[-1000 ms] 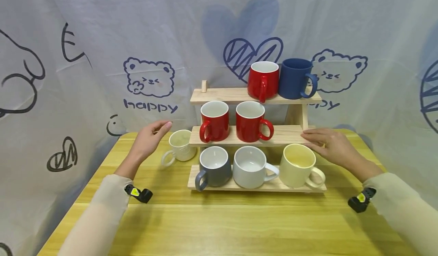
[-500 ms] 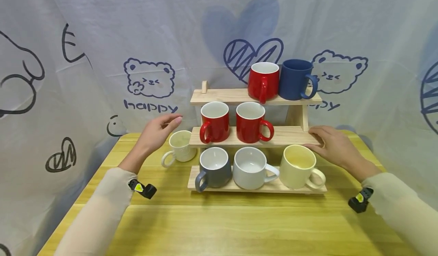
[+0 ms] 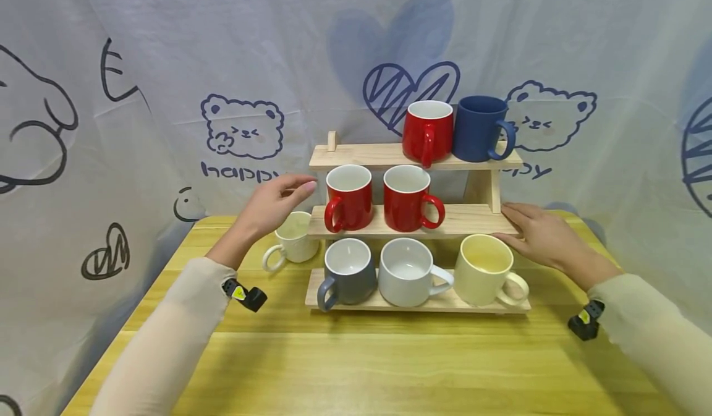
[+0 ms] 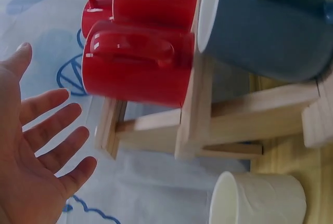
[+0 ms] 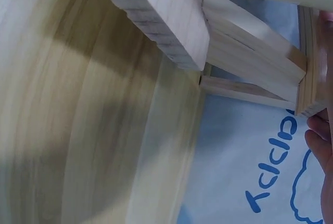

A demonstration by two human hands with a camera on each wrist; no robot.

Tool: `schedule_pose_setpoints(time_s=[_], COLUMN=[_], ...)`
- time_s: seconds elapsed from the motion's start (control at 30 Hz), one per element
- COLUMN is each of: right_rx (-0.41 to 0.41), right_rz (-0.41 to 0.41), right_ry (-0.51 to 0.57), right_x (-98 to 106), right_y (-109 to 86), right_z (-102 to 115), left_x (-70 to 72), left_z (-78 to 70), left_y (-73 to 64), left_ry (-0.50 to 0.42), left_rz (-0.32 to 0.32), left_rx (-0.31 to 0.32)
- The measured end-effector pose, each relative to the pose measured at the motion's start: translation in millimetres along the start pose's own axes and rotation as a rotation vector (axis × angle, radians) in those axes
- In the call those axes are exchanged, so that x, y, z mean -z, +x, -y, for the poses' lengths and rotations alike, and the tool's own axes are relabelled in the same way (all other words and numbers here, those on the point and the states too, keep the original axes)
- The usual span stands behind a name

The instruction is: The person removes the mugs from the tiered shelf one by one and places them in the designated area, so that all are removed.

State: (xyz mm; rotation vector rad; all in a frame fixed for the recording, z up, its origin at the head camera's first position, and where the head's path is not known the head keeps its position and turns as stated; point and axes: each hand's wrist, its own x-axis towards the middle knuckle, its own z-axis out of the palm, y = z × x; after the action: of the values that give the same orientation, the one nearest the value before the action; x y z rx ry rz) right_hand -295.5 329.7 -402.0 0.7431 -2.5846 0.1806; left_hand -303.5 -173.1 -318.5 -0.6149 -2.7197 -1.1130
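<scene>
A three-tier wooden rack [image 3: 467,219] stands on the table with mugs on every tier. My left hand [image 3: 272,207] hovers left of the middle tier, fingers spread and holding nothing. Its fingertips are close to a red mug [image 3: 356,203]; the left wrist view shows a gap between the hand and that red mug [image 4: 138,65]. Below the hand, a cream mug [image 3: 300,246] rests on the table. At the middle tier's right end, my right hand [image 3: 542,238] grips the board, thumb at the front edge. In the right wrist view only some fingers [image 5: 320,141] show against the board end.
A second red mug [image 3: 406,206] shares the middle tier. Above stand another red mug [image 3: 439,135] and a blue mug [image 3: 478,128]. The bottom tier bears a grey mug [image 3: 353,280], a white mug [image 3: 406,277] and a yellow mug [image 3: 478,277]. A printed curtain [image 3: 356,51] hangs behind.
My left hand has moved right and slightly up, from beside the cream mug toward the left red mug. My right hand has shifted slightly outward at the board's end. The mugs stay put.
</scene>
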Motion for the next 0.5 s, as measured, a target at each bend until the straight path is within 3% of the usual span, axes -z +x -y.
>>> schedule_pose_setpoints(time_s=[0.3, 0.5], right_rx=[-0.017, -0.074], right_rz=[0.059, 0.171], right_ry=[0.021, 0.049], right_x=[3.6, 14.4], right_y=[4.3, 9.8], right_z=[-2.6, -1.8], left_x=[-8.7, -11.8], left_z=[-27.0, -42.4], left_y=[20.5, 29.7], left_ry=[0.042, 0.059], left_rz=[0.049, 0.046], left_rx=[-0.103, -0.117])
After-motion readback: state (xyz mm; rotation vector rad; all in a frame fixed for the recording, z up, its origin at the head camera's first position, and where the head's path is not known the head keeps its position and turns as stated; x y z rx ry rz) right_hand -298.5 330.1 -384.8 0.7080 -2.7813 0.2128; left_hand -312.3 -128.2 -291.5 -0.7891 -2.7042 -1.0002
